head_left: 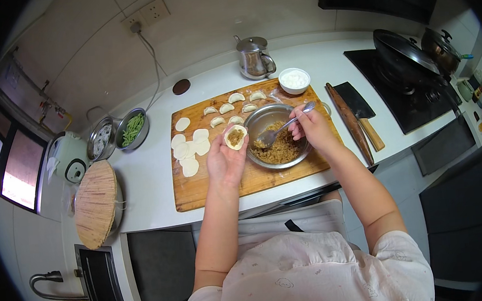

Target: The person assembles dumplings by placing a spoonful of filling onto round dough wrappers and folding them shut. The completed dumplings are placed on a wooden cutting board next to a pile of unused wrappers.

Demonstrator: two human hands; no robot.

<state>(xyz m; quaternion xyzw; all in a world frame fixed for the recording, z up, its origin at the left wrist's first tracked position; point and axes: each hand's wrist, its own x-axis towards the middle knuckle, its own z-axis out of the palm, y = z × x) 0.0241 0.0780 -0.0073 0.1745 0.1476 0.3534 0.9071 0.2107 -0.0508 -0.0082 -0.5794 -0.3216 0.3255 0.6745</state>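
In my left hand [226,163] lies a round dumpling wrapper [231,144] with a mound of brown filling [236,137] on it, the fingers curled up around its edge. My right hand [311,127] grips the handle of a metal spoon [267,138], whose bowl is over the filling in a steel mixing bowl [248,126]. That bowl stands on a wooden board [222,195]. Several flat wrappers [190,167] lie left of my left hand, some overlapping. Several folded dumplings [236,97] sit in rows behind the bowl.
A white bowl of white powder [294,80] touches the board's far right. Right of the board lie a rolling pin [349,122] and a cleaver [355,101]. A steel pitcher [255,58] stands behind. Farther right is a cooktop [396,88] with a lidded wok [407,53]; green beans [133,129] are left.
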